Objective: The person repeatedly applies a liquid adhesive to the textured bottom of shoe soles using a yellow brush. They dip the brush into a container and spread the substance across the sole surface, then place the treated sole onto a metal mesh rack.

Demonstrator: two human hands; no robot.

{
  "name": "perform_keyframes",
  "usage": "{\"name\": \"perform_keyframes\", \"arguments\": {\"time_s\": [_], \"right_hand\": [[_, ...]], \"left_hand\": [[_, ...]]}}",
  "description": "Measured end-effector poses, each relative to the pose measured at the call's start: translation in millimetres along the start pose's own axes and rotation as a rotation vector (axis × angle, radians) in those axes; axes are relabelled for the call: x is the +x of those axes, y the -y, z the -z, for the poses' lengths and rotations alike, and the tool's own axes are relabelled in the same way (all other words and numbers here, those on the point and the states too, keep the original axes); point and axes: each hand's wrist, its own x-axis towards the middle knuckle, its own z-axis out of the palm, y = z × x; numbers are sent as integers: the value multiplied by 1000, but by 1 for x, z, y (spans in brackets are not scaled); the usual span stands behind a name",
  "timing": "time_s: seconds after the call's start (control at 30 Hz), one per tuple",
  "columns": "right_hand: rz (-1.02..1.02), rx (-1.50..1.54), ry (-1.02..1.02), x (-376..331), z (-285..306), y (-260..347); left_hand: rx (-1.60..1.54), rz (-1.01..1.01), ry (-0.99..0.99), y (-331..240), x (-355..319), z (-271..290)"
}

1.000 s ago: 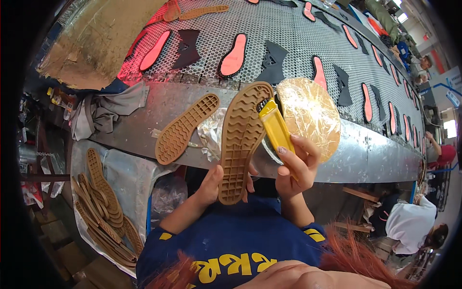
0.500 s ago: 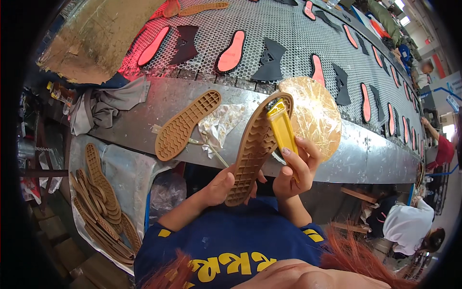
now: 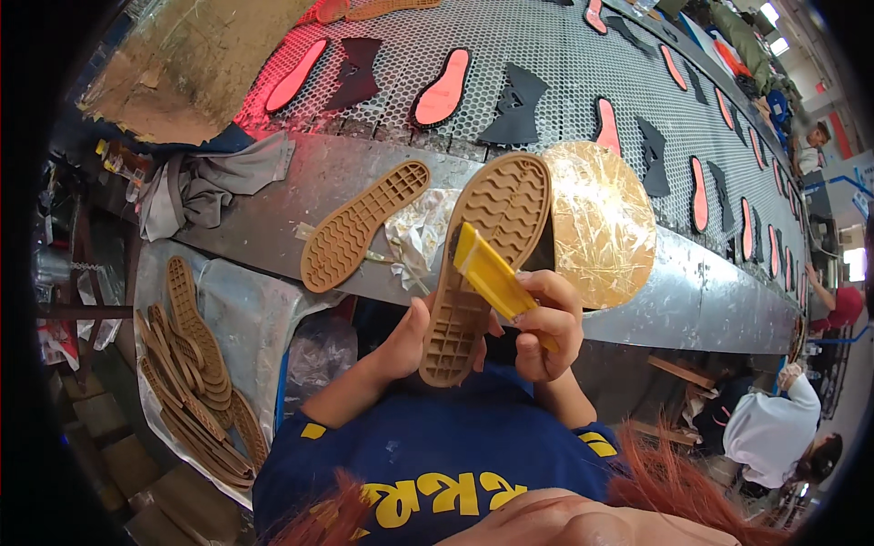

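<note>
The left hand [image 3: 401, 341] is wrapped around the heel end of a tan shoe sole [image 3: 487, 264], holding it tread-up just in front of the metal worktop [image 3: 273, 214]. The right hand [image 3: 546, 328] is closed on a yellow brush [image 3: 492, 273] whose tip rests on the sole. A second sole [image 3: 360, 223] lies on the worktop, left of the held one, beside crumpled paper [image 3: 419, 237]. A round golden disc [image 3: 601, 218] sits right of the held sole.
</note>
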Motion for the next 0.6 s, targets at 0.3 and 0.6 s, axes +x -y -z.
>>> {"name": "perform_keyframes", "arguments": {"time_s": [0.3, 0.6], "right_hand": [[-96, 117, 192, -7, -1, 18], [-158, 239, 258, -6, 8, 33]], "left_hand": [[-151, -76, -258, -8, 14, 1], [-367, -101, -220, -11, 21, 0]]}}
